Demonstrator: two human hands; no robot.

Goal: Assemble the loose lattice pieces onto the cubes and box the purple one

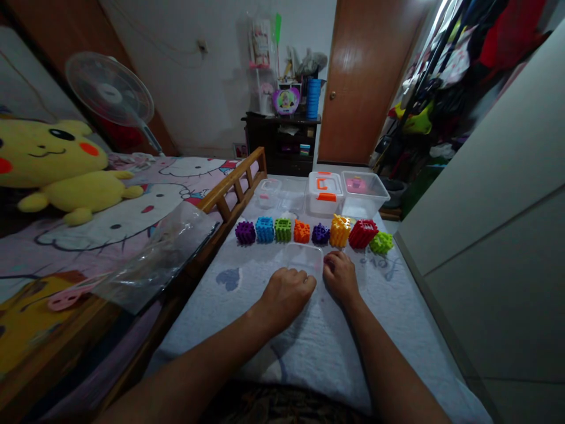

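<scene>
Both hands rest on the cloth-covered table at a clear plastic lid [304,253]. My left hand [289,294] is closed, knuckles up, over its near edge. My right hand [341,275] is at its right side with fingers curled; what either hand holds, if anything, is hidden. Beyond them stands a row of colourful stacks of pieces: purple [245,233], blue [265,229], green [283,230], orange [302,231], dark purple [321,234], yellow [340,231], red [362,234] and lime [381,242].
Behind the row are a small clear container [268,193], a white-lidded box with orange clips [325,193] and an open clear bin [364,197]. A wooden bed rail [232,191] borders the left side, with a plastic bag [159,253] over it. White panels stand at the right.
</scene>
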